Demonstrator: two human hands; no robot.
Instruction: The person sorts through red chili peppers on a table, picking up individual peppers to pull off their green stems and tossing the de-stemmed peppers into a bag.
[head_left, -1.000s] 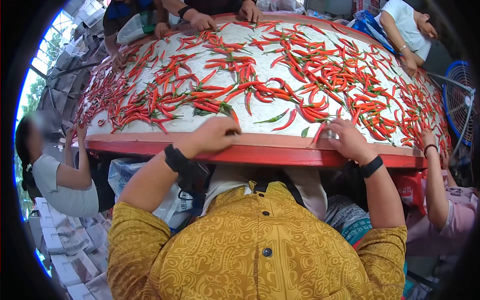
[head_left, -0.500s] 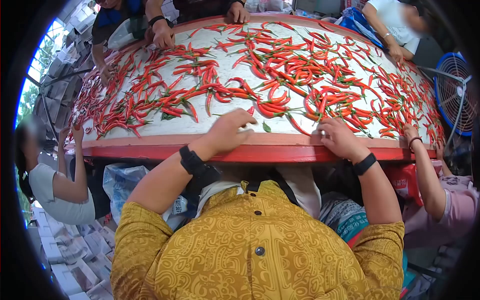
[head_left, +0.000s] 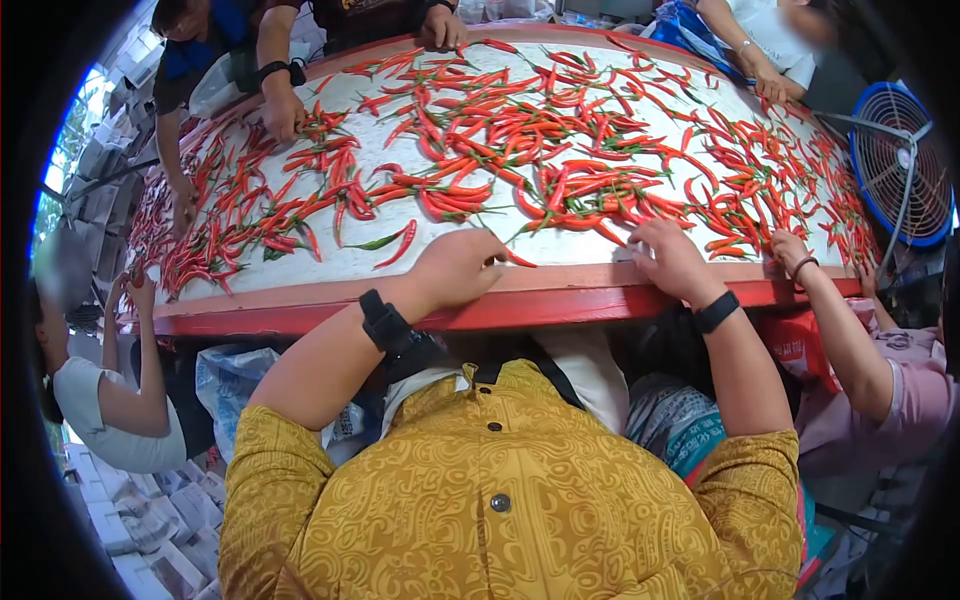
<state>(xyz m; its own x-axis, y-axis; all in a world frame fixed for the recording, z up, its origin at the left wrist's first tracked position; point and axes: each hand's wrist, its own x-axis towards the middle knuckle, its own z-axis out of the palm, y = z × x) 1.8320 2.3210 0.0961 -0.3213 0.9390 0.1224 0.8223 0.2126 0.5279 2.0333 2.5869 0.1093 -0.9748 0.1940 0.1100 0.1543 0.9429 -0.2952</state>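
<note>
Red chili peppers (head_left: 575,185) with green stems lie strewn over a white surface (head_left: 340,255). At its near edge my left hand (head_left: 458,268) has its fingers curled over one end of a red chili pepper (head_left: 520,260), closed on it as far as shows. The end under the fingers is hidden. A single chili (head_left: 398,246) with a green stem lies just left of this hand. My right hand (head_left: 675,260) hovers over the near rim, thumb and bent fingers apart. Its fingertips are right beside the tip of another chili (head_left: 608,234).
A pinkish border and red edge (head_left: 580,305) frame the surface. Co-workers' hands (head_left: 283,112) are among the peppers on the far side, with more hands (head_left: 790,248) close on my right. A blue fan (head_left: 900,165) stands at right. Bags (head_left: 235,385) hang below the edge.
The peppers have shifted left in view, more than the fan and people have. My left fingers have curled in. A chili now shows left of that hand. My right hand stays near the rim.
</note>
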